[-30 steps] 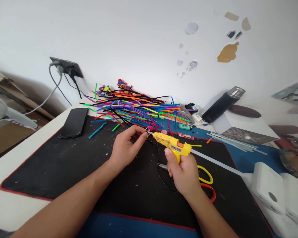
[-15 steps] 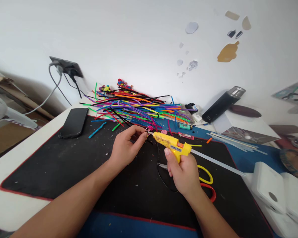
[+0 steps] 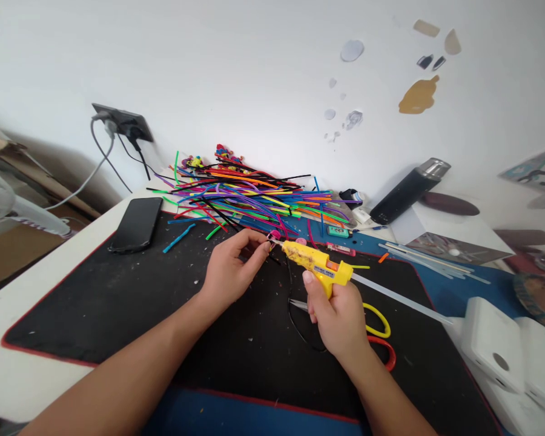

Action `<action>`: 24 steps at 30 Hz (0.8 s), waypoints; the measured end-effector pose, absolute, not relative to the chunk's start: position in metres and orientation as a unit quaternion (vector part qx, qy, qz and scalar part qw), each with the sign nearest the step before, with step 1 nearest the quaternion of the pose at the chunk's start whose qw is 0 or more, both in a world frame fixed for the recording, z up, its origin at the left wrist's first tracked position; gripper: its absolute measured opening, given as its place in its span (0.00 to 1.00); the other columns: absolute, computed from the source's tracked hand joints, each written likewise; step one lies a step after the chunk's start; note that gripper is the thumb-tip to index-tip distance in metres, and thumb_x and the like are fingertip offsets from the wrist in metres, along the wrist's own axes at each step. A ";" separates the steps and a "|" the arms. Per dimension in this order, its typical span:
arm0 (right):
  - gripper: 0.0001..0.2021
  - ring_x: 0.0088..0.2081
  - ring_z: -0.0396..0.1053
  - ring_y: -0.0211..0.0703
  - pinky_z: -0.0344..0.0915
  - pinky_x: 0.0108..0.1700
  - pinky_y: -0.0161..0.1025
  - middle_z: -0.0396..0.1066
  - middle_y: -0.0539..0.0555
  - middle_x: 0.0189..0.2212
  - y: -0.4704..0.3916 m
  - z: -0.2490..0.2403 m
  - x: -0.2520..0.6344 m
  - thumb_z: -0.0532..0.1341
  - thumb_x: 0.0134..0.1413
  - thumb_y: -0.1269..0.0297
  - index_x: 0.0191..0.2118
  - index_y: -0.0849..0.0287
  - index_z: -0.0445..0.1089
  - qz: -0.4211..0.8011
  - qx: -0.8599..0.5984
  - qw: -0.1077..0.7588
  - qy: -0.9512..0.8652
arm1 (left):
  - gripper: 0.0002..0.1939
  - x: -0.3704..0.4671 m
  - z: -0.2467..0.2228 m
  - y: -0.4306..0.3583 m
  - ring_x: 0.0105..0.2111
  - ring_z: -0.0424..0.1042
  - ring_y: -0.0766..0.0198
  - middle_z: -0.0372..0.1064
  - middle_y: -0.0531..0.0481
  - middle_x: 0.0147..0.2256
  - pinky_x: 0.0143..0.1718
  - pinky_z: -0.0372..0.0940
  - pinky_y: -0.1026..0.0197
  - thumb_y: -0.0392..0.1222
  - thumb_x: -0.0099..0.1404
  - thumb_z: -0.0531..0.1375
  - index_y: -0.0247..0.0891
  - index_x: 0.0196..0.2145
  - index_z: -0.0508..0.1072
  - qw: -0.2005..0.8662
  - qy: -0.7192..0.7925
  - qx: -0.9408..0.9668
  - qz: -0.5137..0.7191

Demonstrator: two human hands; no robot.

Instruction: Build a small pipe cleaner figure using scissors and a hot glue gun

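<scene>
My right hand [image 3: 338,312] grips a yellow hot glue gun [image 3: 315,260] by its handle. A long translucent glue stick [image 3: 399,297] sticks out of the gun's back end. Above the mat, the nozzle points left and meets, or nearly meets, a small pink and dark piece [image 3: 275,235]. That piece is pinched between the thumb and fingers of my left hand [image 3: 234,266]; its exact shape is mostly hidden. Scissors [image 3: 379,321] with a yellow and a red handle lie under and beside my right hand. A thin black cord [image 3: 295,330] runs across the mat there.
A heap of coloured pipe cleaners [image 3: 254,194] lies along the wall. A phone [image 3: 136,224] rests at the left of the black mat [image 3: 118,309]. To the right are a dark flask [image 3: 409,191], loose glue sticks [image 3: 436,263] and white boxes [image 3: 493,345].
The glue gun's nozzle has shifted very slightly right against the pink piece. Both hands keep their holds, and the things on the table stay where they were.
</scene>
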State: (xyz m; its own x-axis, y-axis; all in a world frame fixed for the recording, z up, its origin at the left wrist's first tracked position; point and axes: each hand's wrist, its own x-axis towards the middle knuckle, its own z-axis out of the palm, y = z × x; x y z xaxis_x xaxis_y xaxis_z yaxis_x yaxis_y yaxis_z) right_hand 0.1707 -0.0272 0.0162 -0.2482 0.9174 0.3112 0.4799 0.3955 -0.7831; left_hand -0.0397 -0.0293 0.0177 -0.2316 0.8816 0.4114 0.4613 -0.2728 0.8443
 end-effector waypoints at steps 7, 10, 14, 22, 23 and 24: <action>0.29 0.16 0.61 0.40 0.61 0.23 0.37 0.60 0.47 0.11 -0.029 0.021 0.170 0.56 0.71 0.46 0.18 0.53 0.61 0.311 -0.484 0.381 -0.724 | 0.09 -0.040 0.015 -0.029 0.26 0.73 0.65 0.76 0.52 0.28 0.30 0.67 0.65 0.46 0.70 0.62 0.39 0.35 0.77 0.195 0.574 0.587 0.537; 0.29 0.16 0.62 0.40 0.61 0.24 0.37 0.60 0.47 0.11 -0.029 0.021 0.171 0.57 0.71 0.46 0.18 0.53 0.61 0.316 -0.485 0.383 -0.720 | 0.09 -0.041 0.015 -0.029 0.26 0.73 0.65 0.76 0.52 0.28 0.30 0.67 0.65 0.45 0.70 0.62 0.39 0.35 0.77 0.192 0.576 0.587 0.535; 0.30 0.16 0.62 0.40 0.62 0.25 0.37 0.60 0.47 0.11 -0.029 0.019 0.172 0.58 0.71 0.46 0.17 0.53 0.62 0.334 -0.483 0.390 -0.709 | 0.08 -0.040 0.016 -0.029 0.25 0.72 0.66 0.76 0.53 0.28 0.29 0.66 0.65 0.44 0.70 0.62 0.39 0.35 0.77 0.188 0.575 0.589 0.535; 0.31 0.16 0.64 0.38 0.64 0.25 0.37 0.63 0.49 0.12 -0.028 0.014 0.173 0.59 0.69 0.40 0.19 0.55 0.64 0.424 -0.492 0.416 -0.636 | 0.09 -0.041 0.015 -0.029 0.26 0.73 0.65 0.75 0.53 0.28 0.30 0.66 0.65 0.45 0.70 0.62 0.39 0.34 0.76 0.203 0.572 0.585 0.537; 0.31 0.16 0.63 0.38 0.64 0.24 0.36 0.63 0.48 0.12 -0.028 0.014 0.173 0.59 0.69 0.40 0.20 0.55 0.65 0.437 -0.488 0.421 -0.628 | 0.09 -0.041 0.015 -0.029 0.26 0.73 0.65 0.75 0.53 0.28 0.30 0.66 0.65 0.45 0.70 0.62 0.39 0.34 0.76 0.207 0.571 0.584 0.538; 0.30 0.16 0.63 0.38 0.63 0.24 0.36 0.63 0.48 0.12 -0.028 0.014 0.173 0.59 0.69 0.39 0.20 0.56 0.65 0.448 -0.483 0.425 -0.621 | 0.09 -0.041 0.015 -0.029 0.26 0.72 0.65 0.75 0.53 0.27 0.29 0.66 0.65 0.45 0.70 0.62 0.39 0.34 0.76 0.211 0.571 0.582 0.539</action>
State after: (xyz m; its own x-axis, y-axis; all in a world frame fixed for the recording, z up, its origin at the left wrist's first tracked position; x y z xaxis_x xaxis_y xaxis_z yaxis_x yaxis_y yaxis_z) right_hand 0.1730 -0.0276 0.0144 -0.1710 0.9807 0.0949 0.2193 0.1318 -0.9667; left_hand -0.0410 -0.0287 0.0147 -0.2324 0.8924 0.3867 0.4370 -0.2594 0.8613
